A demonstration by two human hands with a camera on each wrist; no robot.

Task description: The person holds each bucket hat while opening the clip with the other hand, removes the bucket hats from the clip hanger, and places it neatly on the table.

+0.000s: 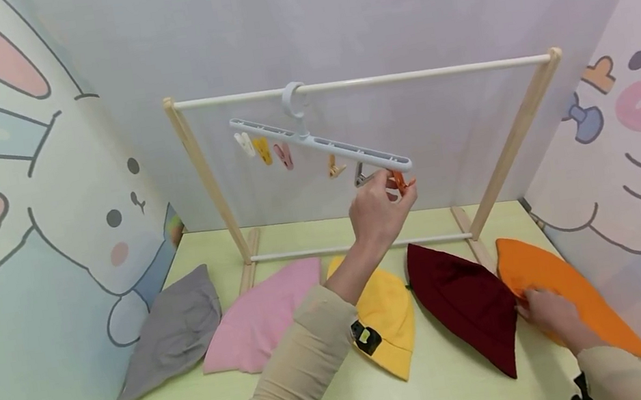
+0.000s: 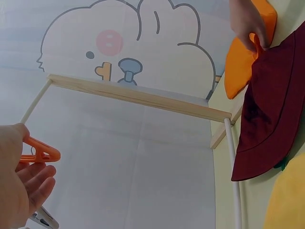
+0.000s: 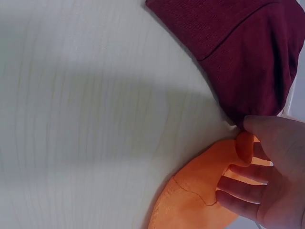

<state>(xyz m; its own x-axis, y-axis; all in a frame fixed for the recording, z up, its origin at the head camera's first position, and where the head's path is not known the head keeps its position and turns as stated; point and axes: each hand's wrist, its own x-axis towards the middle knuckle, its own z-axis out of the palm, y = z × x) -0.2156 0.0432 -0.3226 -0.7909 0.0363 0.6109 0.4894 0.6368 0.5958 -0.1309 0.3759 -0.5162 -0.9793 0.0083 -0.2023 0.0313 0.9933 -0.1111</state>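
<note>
My left hand point(image 1: 380, 208) pinches an orange clothespin point(image 2: 43, 150) at the right end of a white clip hanger point(image 1: 324, 144). The hanger hooks over the rack's top rail and tilts down to the right. Down on the table, my right hand point(image 1: 550, 312) grips the crown of an orange bucket hat point(image 1: 579, 286); in the right wrist view its thumb and fingers point(image 3: 240, 188) bunch the cloth. Right beside that hand lies a dark red bucket hat point(image 1: 463, 303). Along the hanger are white, yellow, pink, tan and grey clothespins point(image 1: 283, 156).
A wooden rack point(image 1: 517, 143) with white rails stands at the table's back. A yellow hat point(image 1: 387, 314), a pink hat point(image 1: 266, 318) and a grey hat point(image 1: 175, 332) lie in a row leftward. Walls with cartoon animals enclose both sides.
</note>
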